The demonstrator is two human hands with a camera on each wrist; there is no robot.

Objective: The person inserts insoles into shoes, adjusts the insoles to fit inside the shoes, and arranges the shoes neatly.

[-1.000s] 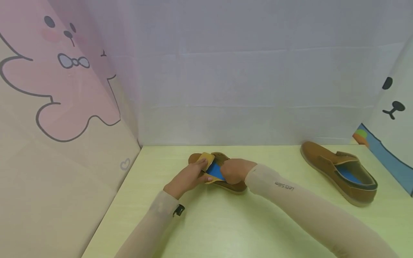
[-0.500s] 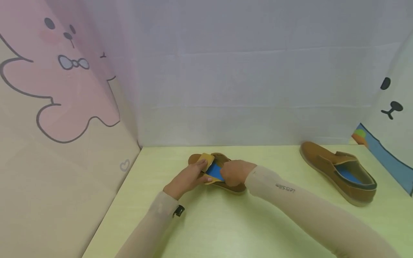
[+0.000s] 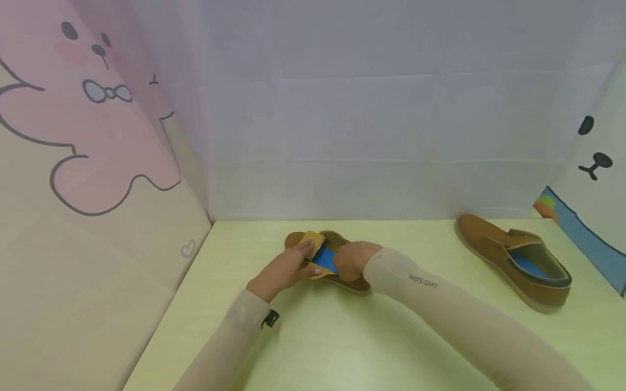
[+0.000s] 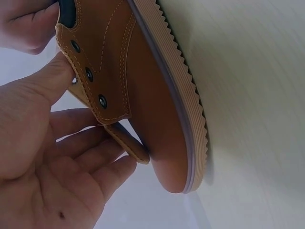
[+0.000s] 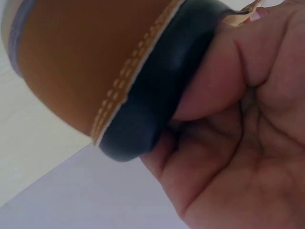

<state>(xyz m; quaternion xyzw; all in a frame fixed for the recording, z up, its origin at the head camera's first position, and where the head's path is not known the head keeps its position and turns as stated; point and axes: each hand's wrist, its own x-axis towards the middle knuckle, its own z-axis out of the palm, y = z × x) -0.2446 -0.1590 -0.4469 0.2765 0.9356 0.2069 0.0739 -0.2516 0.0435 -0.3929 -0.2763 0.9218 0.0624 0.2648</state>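
Note:
A brown shoe (image 3: 361, 287) with a pale ridged sole sits at the back middle of the table, its blue insole (image 3: 324, 260) showing through the opening. My left hand (image 3: 283, 269) holds the shoe's front: in the left wrist view the thumb is at the eyelet flap (image 4: 97, 76) and the fingers are behind the tongue (image 4: 128, 143), which is folded toward the toe. Curled fingers of my right hand (image 3: 356, 260) reach inside the heel end. In the right wrist view they lie against the dark padded collar (image 5: 157, 90); the fingertips are hidden, as is anything they hold.
A second brown shoe (image 3: 513, 260) with a blue insole stands at the right of the pale yellow-green table (image 3: 332, 347). A light curtain (image 3: 332, 136) hangs along the table's back edge, with printed cartoon panels at both sides.
The right forearm has shifted slightly to the left. Both hands stay on the same shoe, and the view itself moves a little.

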